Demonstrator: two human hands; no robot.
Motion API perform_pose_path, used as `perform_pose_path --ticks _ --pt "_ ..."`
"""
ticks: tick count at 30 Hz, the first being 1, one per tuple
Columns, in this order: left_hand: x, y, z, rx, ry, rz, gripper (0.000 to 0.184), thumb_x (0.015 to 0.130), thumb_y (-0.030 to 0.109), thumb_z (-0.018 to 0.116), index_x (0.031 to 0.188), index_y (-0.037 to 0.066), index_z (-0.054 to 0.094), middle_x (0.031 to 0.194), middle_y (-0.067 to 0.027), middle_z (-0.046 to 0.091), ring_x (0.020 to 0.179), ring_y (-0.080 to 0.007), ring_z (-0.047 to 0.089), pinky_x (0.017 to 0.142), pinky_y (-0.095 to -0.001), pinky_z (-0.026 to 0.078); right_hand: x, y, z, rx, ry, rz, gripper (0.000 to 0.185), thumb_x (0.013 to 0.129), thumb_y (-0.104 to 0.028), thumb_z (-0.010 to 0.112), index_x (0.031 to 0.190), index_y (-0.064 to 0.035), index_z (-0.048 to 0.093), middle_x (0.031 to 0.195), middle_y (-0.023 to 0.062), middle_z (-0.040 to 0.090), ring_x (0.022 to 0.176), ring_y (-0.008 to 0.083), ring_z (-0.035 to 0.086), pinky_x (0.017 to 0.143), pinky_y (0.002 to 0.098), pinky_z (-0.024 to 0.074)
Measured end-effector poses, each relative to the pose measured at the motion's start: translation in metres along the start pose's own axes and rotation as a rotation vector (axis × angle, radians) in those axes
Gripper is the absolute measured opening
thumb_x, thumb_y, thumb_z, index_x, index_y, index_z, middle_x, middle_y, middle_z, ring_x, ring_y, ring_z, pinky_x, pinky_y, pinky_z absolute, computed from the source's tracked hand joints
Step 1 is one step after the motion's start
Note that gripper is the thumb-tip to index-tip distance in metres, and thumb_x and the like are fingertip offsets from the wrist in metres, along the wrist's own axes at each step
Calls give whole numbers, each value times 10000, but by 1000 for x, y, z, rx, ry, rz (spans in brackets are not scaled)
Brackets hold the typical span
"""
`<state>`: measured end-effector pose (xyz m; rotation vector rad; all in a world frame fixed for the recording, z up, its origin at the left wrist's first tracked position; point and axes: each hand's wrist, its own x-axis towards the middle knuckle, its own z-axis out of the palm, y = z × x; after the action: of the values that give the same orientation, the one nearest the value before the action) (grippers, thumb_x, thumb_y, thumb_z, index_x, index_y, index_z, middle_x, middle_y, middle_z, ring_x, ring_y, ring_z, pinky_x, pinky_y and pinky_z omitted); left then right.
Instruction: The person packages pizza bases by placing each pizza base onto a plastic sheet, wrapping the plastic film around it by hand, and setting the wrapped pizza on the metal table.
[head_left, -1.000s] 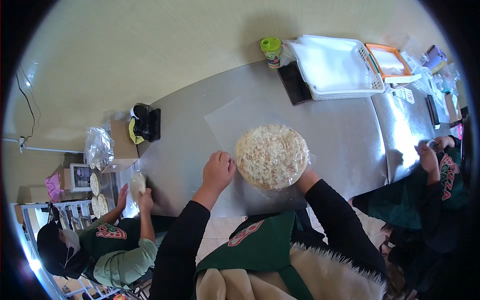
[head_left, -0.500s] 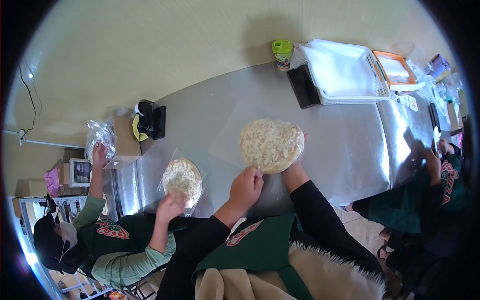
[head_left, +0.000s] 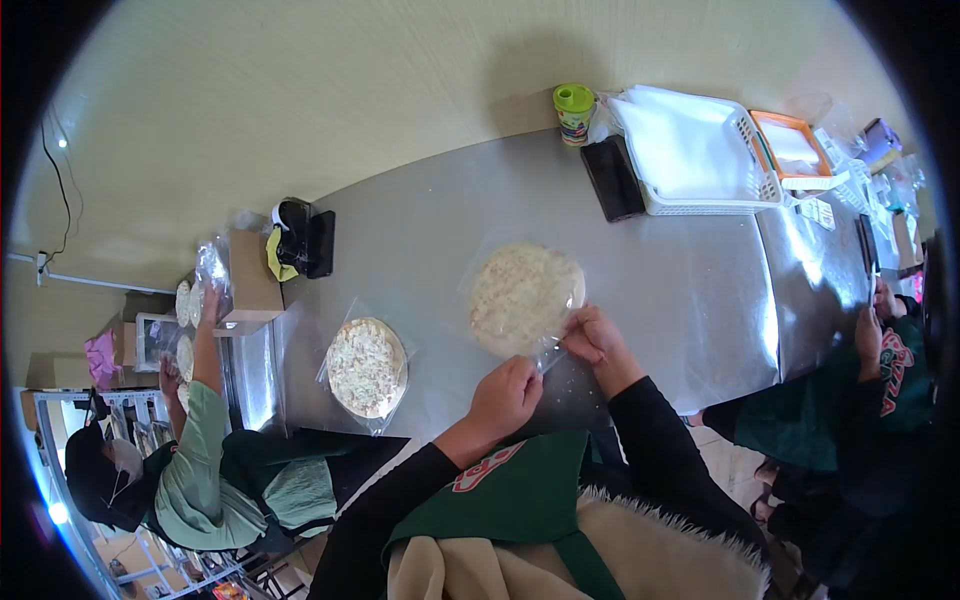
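Observation:
A round, cheese-topped pizza (head_left: 525, 295) in a clear plastic bag (head_left: 549, 352) is in front of me over the steel table. My left hand (head_left: 505, 400) is closed in a pinch on the bag's near edge. On the near right side, my right hand (head_left: 597, 338) has its fingers pressed together on the same bag beside the pizza's rim. To the left, a second pizza (head_left: 365, 368) lies on a clear plastic sheet or bag, apart from my hands.
A white basket (head_left: 712, 208) with white sheets, an orange tray (head_left: 828, 181), a dark phone-like slab (head_left: 612, 180) and a green-lidded cup (head_left: 574, 115) stand at the back right. A cardboard box (head_left: 257, 275) is at the left. Co-workers are on both sides.
My right hand has come out from under the pizza to the bag's near right edge. The pizza now sits lower and flatter. The left co-worker's hand has withdrawn from the second pizza.

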<state>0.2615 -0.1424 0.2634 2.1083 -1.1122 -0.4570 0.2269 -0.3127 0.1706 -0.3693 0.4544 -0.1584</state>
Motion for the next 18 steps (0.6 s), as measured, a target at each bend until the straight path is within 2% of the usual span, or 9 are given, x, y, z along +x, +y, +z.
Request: perform_pose_path --ticks 2,4,5,8,12,13,16,18 --pt "-8 -4 7 28 -55 51 109 770 133 526 753 41 468 712 -142 518 636 -341 522 547 -423 416 -11 0 -2 276 -11 209 447 708 28 426 1154 60 406 1110 185 509 1024 310 508 900 426 418" --pt "-14 -5 17 24 -213 107 125 777 147 536 740 45 475 696 -133 498 643 -333 520 541 -406 415 -16 13 4 300 64 211 426 736 -1 455 1156 57 406 1111 183 506 1023 310 507 900 430 417" --pt "-17 -6 18 21 -215 116 125 777 147 536 740 45 475 696 -133 498 643 -333 520 541 -406 415 -17 21 8 326 138 212 410 764 -30 485 1158 54 405 1112 182 504 1022 310 506 899 434 415" --pt "-20 -2 23 39 -294 136 137 776 177 539 749 52 492 713 -126 515 672 -327 530 572 -401 430 -26 32 12 324 166 178 416 791 -83 525 1167 46 404 1113 174 507 1006 316 516 897 439 417" --pt "-18 15 16 -30 -428 93 128 769 171 542 803 49 527 761 -121 542 706 -299 549 618 -376 448 -54 16 1 364 151 86 487 751 -68 553 1202 19 391 1163 179 487 1067 325 485 936 471 377" --pt "-16 19 14 -62 -494 36 123 761 154 540 824 48 537 780 -114 552 720 -290 553 645 -363 454 -61 10 -8 362 142 29 484 753 -68 553 1202 18 392 1168 180 482 1079 322 477 944 469 369" --pt "-8 17 18 -206 -507 92 105 750 103 525 831 38 539 783 -108 554 694 -261 552 636 -332 453 -90 -22 -24 356 129 -155 483 755 -71 554 1201 17 392 1179 184 474 1101 315 461 958 463 357" --pt "2 21 14 -188 -518 103 98 741 78 515 824 33 542 781 -107 552 690 -253 550 630 -325 450 -108 -48 -39 348 130 -278 486 754 -73 556 1202 18 391 1185 186 470 1111 311 455 965 458 352"
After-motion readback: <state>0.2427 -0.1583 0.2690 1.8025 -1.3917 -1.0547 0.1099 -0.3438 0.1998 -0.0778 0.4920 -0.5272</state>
